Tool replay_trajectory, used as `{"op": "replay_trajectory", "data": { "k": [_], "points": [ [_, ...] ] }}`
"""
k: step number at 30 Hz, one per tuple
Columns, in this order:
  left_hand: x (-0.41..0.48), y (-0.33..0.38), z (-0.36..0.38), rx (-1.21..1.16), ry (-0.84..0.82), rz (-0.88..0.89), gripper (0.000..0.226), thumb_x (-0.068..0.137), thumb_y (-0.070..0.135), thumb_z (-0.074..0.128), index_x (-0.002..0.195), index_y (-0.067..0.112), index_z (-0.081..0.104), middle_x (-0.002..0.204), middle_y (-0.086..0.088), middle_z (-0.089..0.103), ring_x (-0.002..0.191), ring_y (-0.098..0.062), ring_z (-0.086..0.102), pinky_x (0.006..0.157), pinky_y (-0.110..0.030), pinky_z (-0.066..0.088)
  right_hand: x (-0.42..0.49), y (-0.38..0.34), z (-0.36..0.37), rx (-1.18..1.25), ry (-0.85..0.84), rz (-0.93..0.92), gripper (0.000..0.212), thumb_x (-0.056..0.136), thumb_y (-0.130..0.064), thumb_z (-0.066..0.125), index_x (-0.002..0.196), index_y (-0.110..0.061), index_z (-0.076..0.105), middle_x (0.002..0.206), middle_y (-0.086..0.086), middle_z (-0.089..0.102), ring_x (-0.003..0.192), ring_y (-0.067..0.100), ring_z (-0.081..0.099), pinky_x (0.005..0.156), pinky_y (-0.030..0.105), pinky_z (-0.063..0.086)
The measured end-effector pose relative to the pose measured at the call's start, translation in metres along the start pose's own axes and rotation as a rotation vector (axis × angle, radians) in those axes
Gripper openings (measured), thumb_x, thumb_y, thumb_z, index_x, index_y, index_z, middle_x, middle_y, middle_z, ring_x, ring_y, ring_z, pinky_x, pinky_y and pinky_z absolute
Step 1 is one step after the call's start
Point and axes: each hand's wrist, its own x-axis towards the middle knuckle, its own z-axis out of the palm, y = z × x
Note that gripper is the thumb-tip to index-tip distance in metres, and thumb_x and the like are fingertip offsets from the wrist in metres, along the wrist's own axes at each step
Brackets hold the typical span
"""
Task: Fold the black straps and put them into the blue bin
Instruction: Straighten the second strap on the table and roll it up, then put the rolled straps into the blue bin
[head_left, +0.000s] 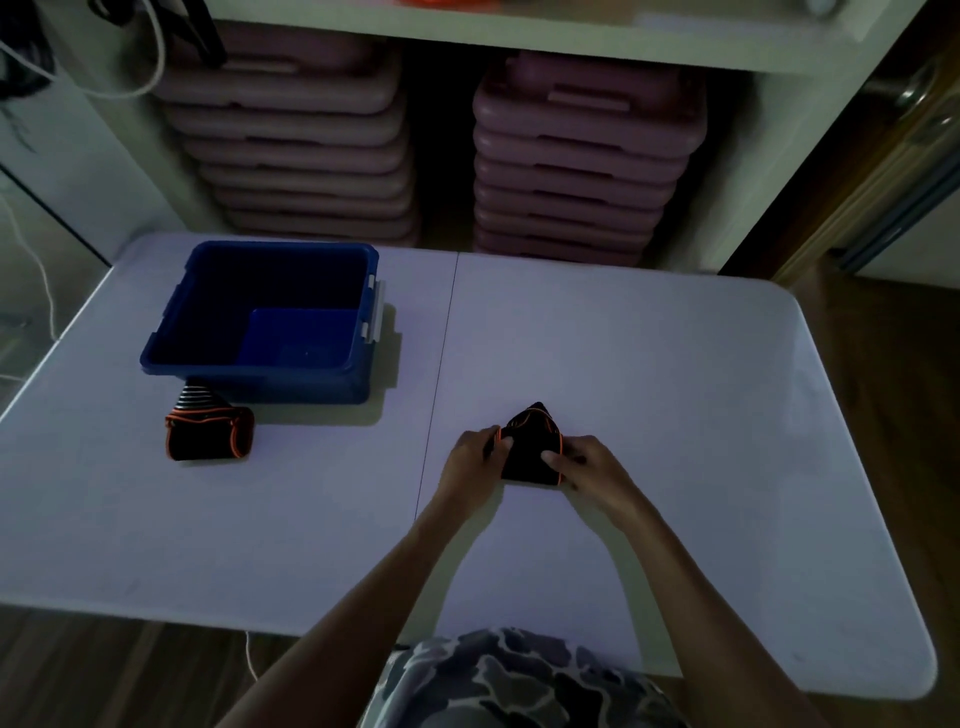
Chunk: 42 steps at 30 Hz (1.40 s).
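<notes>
My left hand (475, 452) and right hand (582, 460) pinch a folded black strap with orange trim (532, 447) at centre frame — the empty blue plastic bin (260, 317) sits upper left on the white surface (649, 389).

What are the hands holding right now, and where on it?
Both hands grip one folded black strap on the table: the left hand pinches its left edge, the right hand its right edge.

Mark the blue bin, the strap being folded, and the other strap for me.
Blue bin (156, 358): head view, front left rim.
Strap being folded (530, 457): head view, black middle between the hands.
Other strap (208, 434): head view, black middle of the bundle.
</notes>
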Motion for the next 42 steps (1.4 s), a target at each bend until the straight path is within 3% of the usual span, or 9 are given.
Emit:
{"op": "replay_trajectory", "data": {
  "k": [2,9,13,17,21,25,33,38,42],
  "points": [
    [-0.004,-0.007,-0.003,-0.056,-0.087,0.055,0.016,0.087,0.029,0.051,0.076,0.017,0.051,0.066,0.006,0.052,0.059,-0.009,0.048,0.054,-0.021,0.033,-0.004,0.001,0.002,0.043,0.019,-0.005,0.018,0.091,-0.012,0.061,0.076,-0.004,0.063,0.063,-0.002,0.056,0.056,0.001,0.054,0.056,0.013,0.039],
    [-0.013,-0.012,-0.008,-0.212,-0.067,-0.004,0.037,0.084,0.014,0.062,0.120,0.013,0.055,0.115,-0.007,0.061,0.101,-0.018,0.060,0.085,-0.027,0.045,-0.015,0.003,0.022,0.053,0.271,0.011,0.017,0.087,-0.023,0.067,0.103,-0.019,0.066,0.105,-0.002,0.065,0.092,0.003,0.062,0.071,0.011,0.045],
    [-0.010,0.000,-0.050,-0.341,0.014,0.044,0.037,0.087,0.012,0.063,0.122,0.014,0.054,0.104,0.001,0.063,0.080,0.009,0.061,0.069,-0.014,0.051,-0.006,-0.044,0.027,0.140,0.312,-0.054,0.032,0.085,-0.023,0.070,0.116,-0.019,0.063,0.108,0.005,0.069,0.087,0.012,0.069,0.062,0.020,0.055],
    [-0.001,0.002,-0.142,-0.415,0.337,0.075,0.026,0.089,0.007,0.058,0.116,0.009,0.058,0.091,0.002,0.063,0.069,0.010,0.059,0.064,-0.008,0.045,0.020,-0.131,0.045,0.028,0.354,-0.312,0.029,0.085,-0.024,0.070,0.114,-0.020,0.063,0.099,0.003,0.066,0.080,0.014,0.065,0.059,0.018,0.053],
    [-0.007,-0.045,-0.248,-0.124,0.757,0.018,0.026,0.090,0.017,0.058,0.114,0.007,0.062,0.106,-0.013,0.061,0.084,-0.014,0.060,0.077,-0.018,0.047,0.063,-0.198,0.097,-0.183,0.241,-0.504,0.033,0.084,-0.030,0.071,0.113,-0.015,0.066,0.098,-0.004,0.064,0.079,0.010,0.061,0.071,0.021,0.049],
    [-0.012,-0.105,-0.314,0.086,0.755,-0.309,0.038,0.089,0.024,0.058,0.125,0.012,0.055,0.117,-0.026,0.055,0.104,-0.041,0.055,0.094,-0.046,0.046,0.115,-0.227,0.173,-0.429,0.096,-0.571,0.037,0.081,-0.039,0.071,0.112,-0.020,0.064,0.108,0.001,0.067,0.097,0.017,0.062,0.079,0.031,0.050],
    [-0.013,-0.120,-0.332,-0.188,0.633,-0.213,0.026,0.093,0.006,0.050,0.115,-0.001,0.062,0.102,-0.014,0.067,0.089,-0.019,0.059,0.062,-0.004,0.037,0.177,-0.234,0.277,-0.670,-0.208,-0.344,0.025,0.082,-0.026,0.070,0.105,-0.018,0.068,0.104,0.007,0.072,0.097,0.025,0.066,0.078,0.036,0.053],
    [-0.008,-0.143,-0.324,-0.368,0.624,-0.209,0.031,0.092,0.025,0.053,0.119,0.011,0.062,0.108,-0.019,0.069,0.101,-0.035,0.064,0.088,-0.040,0.049,0.187,-0.234,0.287,-0.564,-0.298,-0.242,0.036,0.078,-0.013,0.074,0.113,-0.013,0.066,0.113,0.007,0.069,0.105,0.020,0.063,0.080,0.026,0.045],
    [-0.008,-0.149,-0.322,-0.384,0.627,-0.191,0.032,0.092,0.032,0.052,0.118,0.017,0.063,0.108,-0.012,0.070,0.094,-0.026,0.066,0.089,-0.045,0.053,0.190,-0.230,0.289,-0.523,-0.324,-0.203,0.034,0.077,-0.016,0.077,0.108,-0.013,0.065,0.110,0.005,0.068,0.104,0.018,0.062,0.081,0.025,0.045]
  ]
}}
